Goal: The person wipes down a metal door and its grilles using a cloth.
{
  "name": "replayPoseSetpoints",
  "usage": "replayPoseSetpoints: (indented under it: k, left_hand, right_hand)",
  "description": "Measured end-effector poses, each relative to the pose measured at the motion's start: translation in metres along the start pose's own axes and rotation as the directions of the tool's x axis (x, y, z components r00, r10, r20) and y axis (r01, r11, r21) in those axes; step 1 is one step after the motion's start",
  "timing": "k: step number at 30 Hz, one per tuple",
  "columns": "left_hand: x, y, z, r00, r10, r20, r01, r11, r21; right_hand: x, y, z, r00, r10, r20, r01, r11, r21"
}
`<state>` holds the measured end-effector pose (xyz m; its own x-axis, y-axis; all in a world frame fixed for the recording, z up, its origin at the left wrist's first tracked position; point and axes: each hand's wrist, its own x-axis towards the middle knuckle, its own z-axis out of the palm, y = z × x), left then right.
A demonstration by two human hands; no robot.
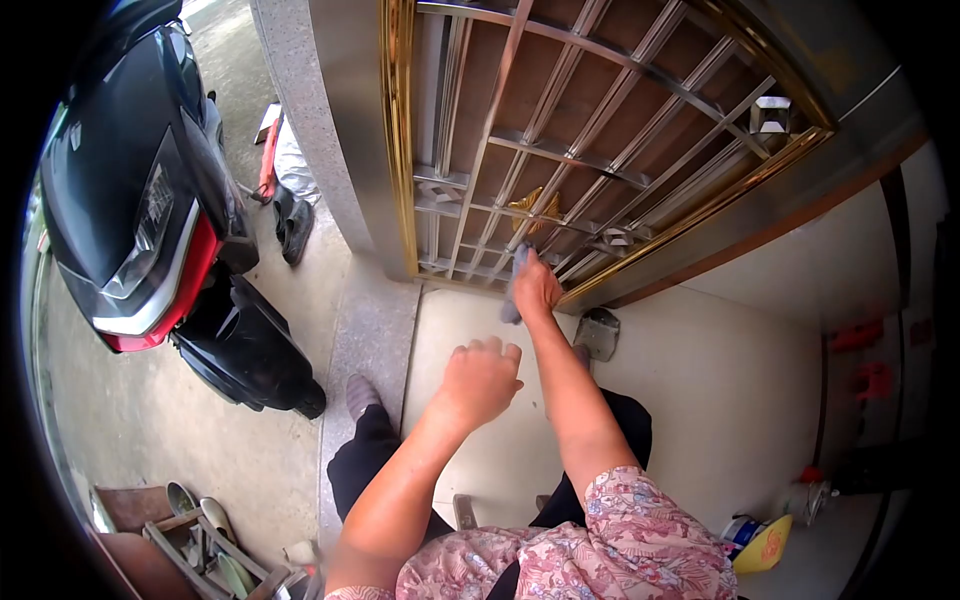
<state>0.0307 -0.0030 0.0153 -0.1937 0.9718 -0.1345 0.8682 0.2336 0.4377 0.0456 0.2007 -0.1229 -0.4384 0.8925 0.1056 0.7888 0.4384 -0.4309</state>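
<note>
My right hand (538,286) is closed on a grey cloth (519,285) near the lower part of a metal door (572,155). Silver bars cross the brown panel of this door, and its edging is gold. A gold ornament (537,207) sits among the bars just above the cloth. Lower and to the left, my left hand (482,380) hangs in the air with its fingers curled in, apart from the door. Nothing shows in it.
A black motor scooter (150,200) stands at the left. Beyond it, dark shoes (293,226) lie by the grey stone door post (318,120). A stone sill (365,330) runs under my foot. Wooden pieces (200,545) are piled at lower left; a yellow object (765,545) stands at lower right.
</note>
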Motion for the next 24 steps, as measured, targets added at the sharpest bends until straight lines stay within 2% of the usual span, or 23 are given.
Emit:
replayPoseSetpoints:
  k: [1,2,4,5,6,9,10,13,14,17,18,20,24]
  left_hand:
    - [0.0,0.0,0.001,1.0,0.008,-0.002,-0.008,1.0,0.005]
    - [-0.001,0.001,0.001,1.0,0.004,0.004,-0.004,1.0,0.006]
    - [-0.001,0.001,0.0,1.0,0.004,0.007,-0.004,1.0,0.007]
    - [-0.001,0.002,0.0,1.0,0.006,0.005,-0.006,1.0,0.008]
    - [-0.001,0.002,0.0,1.0,0.007,0.0,-0.007,1.0,0.011]
    - [-0.002,0.001,0.001,1.0,0.009,-0.022,-0.009,1.0,0.008]
    - [-0.001,0.0,0.001,1.0,0.01,-0.029,-0.01,1.0,0.005]
    - [-0.001,0.001,0.001,1.0,0.0,-0.023,0.0,1.0,0.012]
    - [0.0,0.001,0.002,1.0,0.004,-0.028,-0.003,1.0,0.012]
    - [0.0,0.003,0.005,1.0,0.011,-0.017,-0.011,1.0,0.013]
    - [0.001,0.004,0.002,1.0,0.009,-0.005,-0.009,1.0,0.015]
    - [0.004,0.004,0.0,1.0,0.005,0.007,-0.005,1.0,0.006]
    - [0.006,0.007,0.005,1.0,0.021,0.009,-0.021,1.0,-0.003]
  right_hand:
    - [0.003,-0.009,-0.001,0.997,0.075,0.036,-0.077,0.995,0.066]
    - [0.01,-0.016,-0.007,0.981,0.128,0.142,-0.138,0.988,0.063]
    - [0.029,0.016,0.025,0.991,0.071,0.113,-0.106,0.932,0.347]
    - [0.037,0.032,0.04,0.995,0.04,0.088,-0.078,0.873,0.482]
    - [0.038,0.038,0.043,0.991,0.088,0.102,-0.133,0.759,0.637]
    - [0.025,0.062,0.033,0.977,-0.056,0.207,-0.075,0.814,0.576]
    - [0.015,0.066,0.025,0.983,-0.181,0.033,0.151,0.897,0.417]
    - [-0.001,0.044,-0.018,0.992,0.127,-0.02,-0.124,0.984,0.125]
    - [0.005,0.051,-0.015,0.995,0.052,-0.087,-0.043,0.994,0.102]
    - [0.01,0.044,-0.016,0.998,-0.027,-0.055,0.021,0.995,-0.103]
    - [0.01,0.043,-0.011,0.994,-0.038,-0.105,0.029,0.996,-0.086]
    - [0.012,0.043,-0.004,0.995,0.014,-0.095,-0.016,1.0,-0.022]
    - [0.016,0.058,-0.007,1.0,0.011,-0.009,-0.01,0.997,0.081]
